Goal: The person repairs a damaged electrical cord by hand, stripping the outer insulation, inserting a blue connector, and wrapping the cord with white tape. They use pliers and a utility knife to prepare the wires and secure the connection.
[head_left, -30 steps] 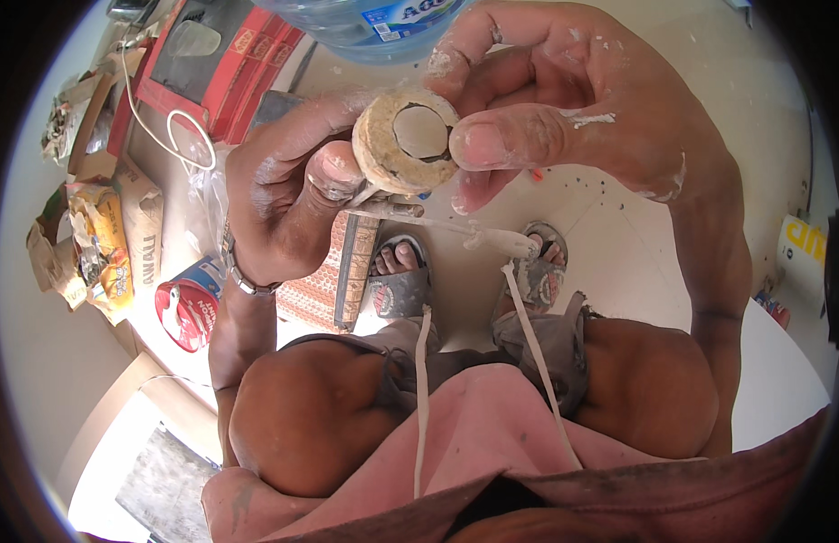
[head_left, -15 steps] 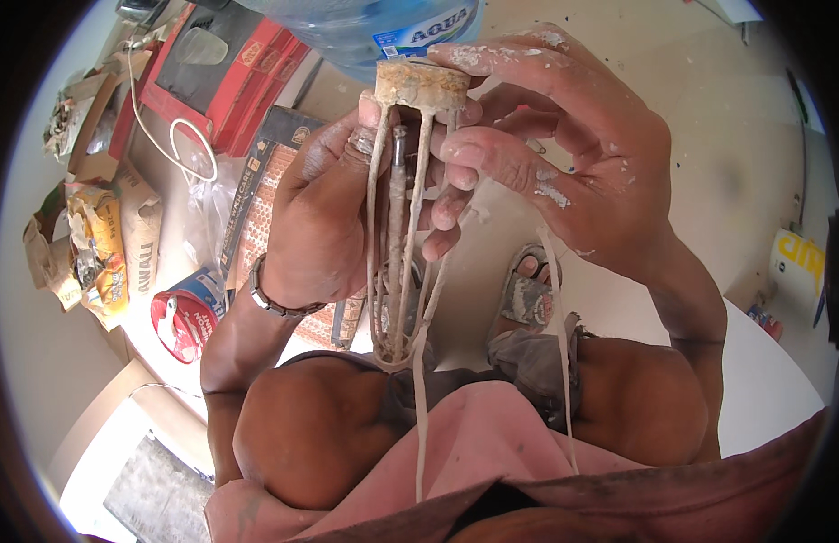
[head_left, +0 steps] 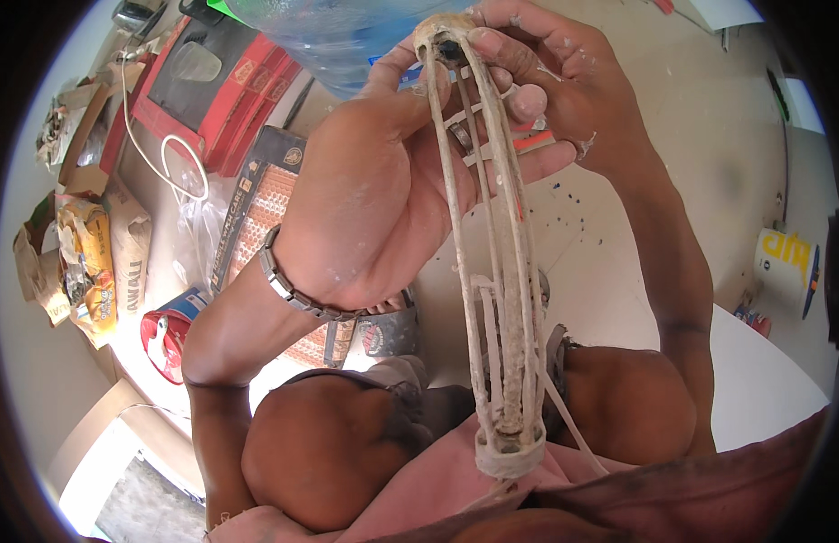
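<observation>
Both my hands hold up a long, narrow cage of thin rods point(head_left: 512, 244), crusted with whitish dried plaster, with a ring at each end. It is tilted so that its far end is up by my fingers and its lower ring point(head_left: 510, 457) hangs over my pink shirt point(head_left: 437, 452). My right hand point(head_left: 578, 77) pinches the upper ring with thumb and fingers. My left hand point(head_left: 374, 199), a metal bracelet on its wrist, closes on the rods just under that ring, some fingers passing behind them. Plaster flecks cover my fingers. A thin pale cord point(head_left: 573, 425) hangs beside the lower ring.
A large blue water bottle point(head_left: 320, 45) stands just beyond my hands. At left are a red case point(head_left: 202, 90), a tile box point(head_left: 265, 204), a yellow bag point(head_left: 94, 262) and a paint bucket point(head_left: 166, 339). A white-and-yellow container point(head_left: 786, 262) stands at far right.
The cage has tipped, its upper ring moving up and away and its lower ring coming toward me. My left hand has turned and shifted up along the rods; both hands keep hold.
</observation>
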`<state>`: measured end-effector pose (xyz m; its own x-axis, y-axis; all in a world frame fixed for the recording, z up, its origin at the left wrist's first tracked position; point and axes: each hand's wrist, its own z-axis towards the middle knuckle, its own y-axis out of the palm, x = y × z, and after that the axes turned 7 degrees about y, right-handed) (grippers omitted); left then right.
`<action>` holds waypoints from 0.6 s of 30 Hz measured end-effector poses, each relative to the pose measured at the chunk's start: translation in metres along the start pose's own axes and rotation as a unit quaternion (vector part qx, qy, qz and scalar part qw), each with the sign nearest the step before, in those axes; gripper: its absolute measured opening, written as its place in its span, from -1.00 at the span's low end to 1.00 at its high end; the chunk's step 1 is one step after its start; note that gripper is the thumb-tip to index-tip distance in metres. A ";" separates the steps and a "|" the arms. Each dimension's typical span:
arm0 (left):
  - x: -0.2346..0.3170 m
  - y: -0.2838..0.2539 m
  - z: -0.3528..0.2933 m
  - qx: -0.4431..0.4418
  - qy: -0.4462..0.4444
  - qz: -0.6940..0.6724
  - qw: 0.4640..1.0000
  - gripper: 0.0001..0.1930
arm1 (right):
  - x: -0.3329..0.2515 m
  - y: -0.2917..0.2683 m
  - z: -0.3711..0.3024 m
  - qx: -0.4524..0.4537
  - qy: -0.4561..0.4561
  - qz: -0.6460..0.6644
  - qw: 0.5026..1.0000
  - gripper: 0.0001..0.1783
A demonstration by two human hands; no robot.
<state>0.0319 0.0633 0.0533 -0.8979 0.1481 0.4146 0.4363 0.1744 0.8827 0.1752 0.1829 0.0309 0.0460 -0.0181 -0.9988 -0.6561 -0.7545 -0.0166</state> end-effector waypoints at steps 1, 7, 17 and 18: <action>0.001 -0.003 0.000 0.003 0.003 -0.001 1.000 -0.63 | -0.002 0.000 0.000 0.003 -0.001 -0.052 0.999 -0.64; 0.004 -0.017 0.015 0.007 0.013 -0.004 1.000 -0.71 | 0.009 -0.009 0.016 -0.055 0.028 -0.066 0.996 -0.65; -0.002 -0.013 0.019 0.075 0.046 0.142 0.986 -0.63 | 0.031 -0.027 0.037 -0.074 0.132 -0.089 0.984 -0.60; -0.002 -0.016 0.020 0.067 0.049 0.142 0.986 -0.64 | 0.036 -0.029 0.038 -0.087 0.137 -0.065 0.985 -0.62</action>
<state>0.0280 0.0794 0.0341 -0.7362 0.1152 0.6668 0.6695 0.2679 0.6929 0.1673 0.2295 -0.0067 0.3381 -0.0734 -0.9382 -0.4938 -0.8625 -0.1105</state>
